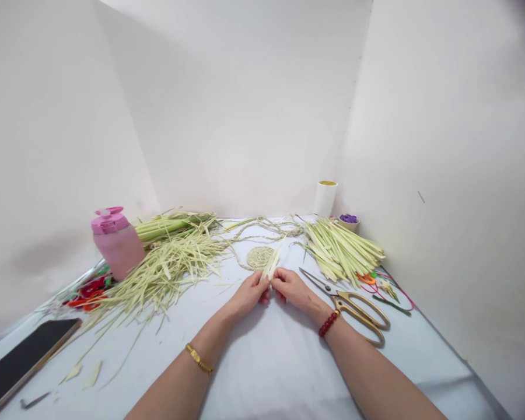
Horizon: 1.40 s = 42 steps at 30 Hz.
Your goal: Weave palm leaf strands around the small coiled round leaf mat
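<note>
Since the leaf strip (pixel 271 262) looks light and springy, the left hand (pixel 247 294) and right hand (pixel 294 290) are holding it low. Their fingers (pixel 265 296) are clamping it.

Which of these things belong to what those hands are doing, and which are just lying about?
Part of the work: left hand, right hand, pale leaf strips, woven coil mat, cut leaf bundle.

Just lying about: pink bottle, gold-handled scissors, black flat panel, white roll.

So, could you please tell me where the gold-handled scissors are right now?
In the head view, the gold-handled scissors lie on the white table, right of the right hand and just below the bundle of pale green leaf strips.
</note>
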### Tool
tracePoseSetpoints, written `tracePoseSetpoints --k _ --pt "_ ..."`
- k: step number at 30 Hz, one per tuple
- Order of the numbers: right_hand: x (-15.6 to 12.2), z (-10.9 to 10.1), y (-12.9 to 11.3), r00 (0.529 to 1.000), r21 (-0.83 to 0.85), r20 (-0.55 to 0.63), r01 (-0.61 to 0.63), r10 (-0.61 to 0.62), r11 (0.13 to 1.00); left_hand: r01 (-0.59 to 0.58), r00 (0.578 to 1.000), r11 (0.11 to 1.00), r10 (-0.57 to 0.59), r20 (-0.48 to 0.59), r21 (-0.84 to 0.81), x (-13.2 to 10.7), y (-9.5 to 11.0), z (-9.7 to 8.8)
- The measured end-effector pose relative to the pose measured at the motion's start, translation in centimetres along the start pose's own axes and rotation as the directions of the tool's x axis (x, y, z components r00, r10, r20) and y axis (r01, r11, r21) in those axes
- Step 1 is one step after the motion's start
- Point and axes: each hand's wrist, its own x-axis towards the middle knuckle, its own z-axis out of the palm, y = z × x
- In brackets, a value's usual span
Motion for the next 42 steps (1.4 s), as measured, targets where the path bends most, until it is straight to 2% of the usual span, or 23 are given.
tracePoseSetpoints --k 3,7,10,13,16,20,29,36,42 --pt "0.0 0.0 -0.3 1.0 0.033 0.009 -0.005 0.005 0.999 0.024 0.999 0.996 -0.02 0.049 -0.085 0.0 0.2 -0.1" --pt "0.2 0.1 -0.2 1.0 0.063 0.0 0.019 -0.019 0.998 0.008 1.0 0.997 -0.009 -0.014 -0.071 -0.1 0.1 0.3" --pt "0.2 0.1 -0.1 1.0 0.081 -0.001 0.028 -0.028 0.996 -0.033 0.997 0.999 0.034 -0.072 0.01 -0.3 -0.1 0.6" --pt "0.2 0.0 -0.2 1.0 0.071 -0.023 -0.017 0.019 0.997 -0.102 0.986 0.986 0.118 -0.12 0.133 -0.5 -0.1 0.7" --pt "0.2 -0.1 -0.2 1.0 0.076 -0.02 -0.019 0.021 0.997 -0.126 0.978 0.97 0.157 -0.139 0.21 -0.5 0.0 0.7" --pt "0.3 -0.1 0.1 1.0 0.099 -0.01 0.006 -0.005 0.995 -0.119 0.98 0.969 0.15 -0.134 0.218 -0.6 0.4 0.7" --pt "0.3 0.3 -0.6 0.997 0.119 -0.08 0.0 0.01 0.993 -0.107 0.981 0.985 0.127 -0.147 0.132 -0.7 0.4 1.0" --pt "0.6 0.2 0.3 0.985 0.08 -0.172 0.023 -0.009 0.997 -0.087 0.985 0.978 0.112 -0.128 0.19 -0.4 0.0 1.0" --pt "0.8 0.5 0.6 0.986 0.156 -0.165 -0.001 0.027 0.988 -0.116 0.969 0.964 0.163 -0.186 0.241 -0.8 0.2 1.4"
